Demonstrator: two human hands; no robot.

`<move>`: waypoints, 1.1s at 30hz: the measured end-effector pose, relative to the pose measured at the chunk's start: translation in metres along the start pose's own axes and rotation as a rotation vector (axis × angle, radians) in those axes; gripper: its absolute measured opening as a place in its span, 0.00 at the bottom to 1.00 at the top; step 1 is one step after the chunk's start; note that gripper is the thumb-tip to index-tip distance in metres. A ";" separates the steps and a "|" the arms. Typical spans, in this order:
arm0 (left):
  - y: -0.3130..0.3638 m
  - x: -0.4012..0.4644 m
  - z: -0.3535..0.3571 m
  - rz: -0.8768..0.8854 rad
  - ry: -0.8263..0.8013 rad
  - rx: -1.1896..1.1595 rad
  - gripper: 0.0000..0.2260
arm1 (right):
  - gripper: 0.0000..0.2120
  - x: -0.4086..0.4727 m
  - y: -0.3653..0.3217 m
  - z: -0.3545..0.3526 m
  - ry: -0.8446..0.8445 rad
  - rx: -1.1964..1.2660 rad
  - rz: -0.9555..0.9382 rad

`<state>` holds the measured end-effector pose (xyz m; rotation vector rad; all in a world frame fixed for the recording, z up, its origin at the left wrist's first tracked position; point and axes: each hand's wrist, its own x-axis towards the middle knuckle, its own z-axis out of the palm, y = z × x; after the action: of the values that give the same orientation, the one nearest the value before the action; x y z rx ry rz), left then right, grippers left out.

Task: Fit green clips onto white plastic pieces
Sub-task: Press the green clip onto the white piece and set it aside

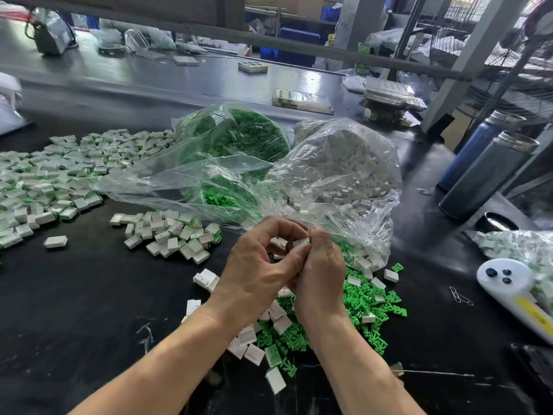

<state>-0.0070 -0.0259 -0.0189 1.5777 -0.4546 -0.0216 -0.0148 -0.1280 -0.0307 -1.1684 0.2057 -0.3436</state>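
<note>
Black counter (89, 295) carries loose green clips (368, 301) nearest, within reach. Above them, left hand (257, 271) and right hand (320, 274) both pinch one white piece (300, 242), probably seating a clip. Supply bags (338, 163) lie beyond.

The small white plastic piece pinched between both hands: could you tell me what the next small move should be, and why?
Probably press the clip fully home: both the left hand and right hand pinch the small white plastic piece, green barely showing at its edge.
</note>
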 end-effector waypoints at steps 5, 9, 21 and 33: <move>0.000 0.001 0.000 0.007 0.002 0.004 0.03 | 0.20 0.001 0.000 0.000 -0.011 0.012 -0.005; 0.001 0.000 -0.001 0.014 -0.003 -0.005 0.03 | 0.22 0.000 -0.002 0.001 -0.027 0.018 -0.010; 0.000 0.000 -0.002 0.019 -0.006 -0.006 0.02 | 0.22 -0.001 -0.003 0.002 -0.028 0.001 -0.031; -0.007 0.002 -0.005 0.043 -0.030 -0.013 0.05 | 0.26 -0.003 -0.005 0.004 -0.058 -0.022 -0.055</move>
<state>-0.0020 -0.0222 -0.0244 1.5561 -0.5110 -0.0152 -0.0169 -0.1249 -0.0246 -1.2058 0.1274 -0.3565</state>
